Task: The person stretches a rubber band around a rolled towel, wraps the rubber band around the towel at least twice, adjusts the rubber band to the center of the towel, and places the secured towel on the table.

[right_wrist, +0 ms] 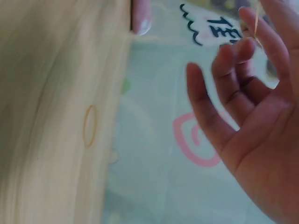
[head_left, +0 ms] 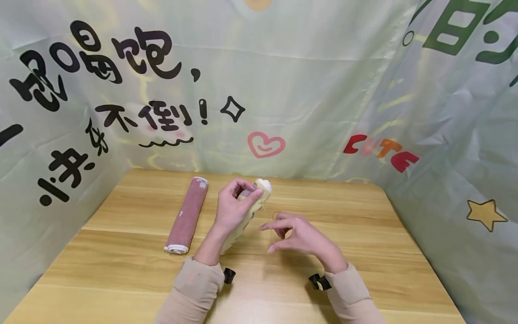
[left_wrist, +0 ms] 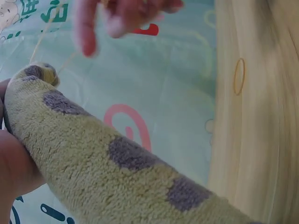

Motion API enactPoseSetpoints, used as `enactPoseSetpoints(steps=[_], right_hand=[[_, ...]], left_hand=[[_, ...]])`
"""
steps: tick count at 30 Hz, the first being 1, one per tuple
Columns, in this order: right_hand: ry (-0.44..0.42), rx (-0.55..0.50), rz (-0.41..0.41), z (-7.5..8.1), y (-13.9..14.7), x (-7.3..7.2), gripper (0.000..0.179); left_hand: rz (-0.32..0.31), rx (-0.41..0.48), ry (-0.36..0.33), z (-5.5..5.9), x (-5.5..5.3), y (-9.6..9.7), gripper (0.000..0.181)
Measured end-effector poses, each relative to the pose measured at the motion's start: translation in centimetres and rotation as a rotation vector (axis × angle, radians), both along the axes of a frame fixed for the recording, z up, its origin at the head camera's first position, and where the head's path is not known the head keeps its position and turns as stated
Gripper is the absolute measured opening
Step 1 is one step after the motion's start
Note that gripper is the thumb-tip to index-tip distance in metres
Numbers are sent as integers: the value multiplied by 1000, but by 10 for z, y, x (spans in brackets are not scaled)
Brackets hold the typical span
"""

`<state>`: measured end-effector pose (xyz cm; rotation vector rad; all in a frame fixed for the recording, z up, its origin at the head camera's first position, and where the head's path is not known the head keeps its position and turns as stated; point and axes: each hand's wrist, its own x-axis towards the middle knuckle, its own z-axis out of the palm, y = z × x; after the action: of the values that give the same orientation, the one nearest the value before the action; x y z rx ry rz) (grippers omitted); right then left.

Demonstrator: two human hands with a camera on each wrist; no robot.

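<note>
One pink roll (head_left: 187, 216) is lying, left hand (head_left: 234, 206) is gripping one yellow roll (left_wrist: 107, 154), right hand (head_left: 298, 234) is hooking one band (right_wrist: 256, 21)!

I work in a small booth-like space: hanging fabric (head_left: 315, 90) printed with black lettering (head_left: 163, 114), a pink heart (head_left: 265, 147) and a star (head_left: 487, 215) surrounds my table (head_left: 364, 220).

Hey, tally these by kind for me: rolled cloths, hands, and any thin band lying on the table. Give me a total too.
Rolled cloths: 2 (pink roll, yellow roll)
Hands: 2 (left hand, right hand)
Band lying on the table: 1
Total: 5
</note>
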<state>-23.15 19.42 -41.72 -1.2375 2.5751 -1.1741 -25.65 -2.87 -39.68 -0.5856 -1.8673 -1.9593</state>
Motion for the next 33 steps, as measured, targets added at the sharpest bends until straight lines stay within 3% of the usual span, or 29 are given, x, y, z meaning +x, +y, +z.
enactPoseSetpoints(steps=[6, 10, 13, 16, 19, 25, 29, 33], right_hand=[[101, -238, 202, 6, -12, 10, 27], [289, -348, 245, 8, -20, 9, 28], [476, -404, 128, 9, -23, 7, 36], [587, -450, -49, 7, -22, 4, 42], [606, -460, -194, 6, -19, 1, 52], [606, -435, -358, 2, -14, -3, 69], [635, -385, -452, -1, -10, -6, 84], [638, -265, -522, -3, -9, -4, 98]], left_hand=[[10, -37, 22, -9, -3, 6, 16], [-18, -47, 57, -14, -4, 12, 14], [-53, -15, 50, -16, -4, 17, 11], [-78, -6, 17, -15, -2, 20, 10], [-110, -32, -23, -15, 0, 21, 15], [-147, -212, -29, -14, 5, 24, 42], [-75, -228, 50, -17, 2, 27, 46], [99, -189, 153, -21, -2, 29, 38]])
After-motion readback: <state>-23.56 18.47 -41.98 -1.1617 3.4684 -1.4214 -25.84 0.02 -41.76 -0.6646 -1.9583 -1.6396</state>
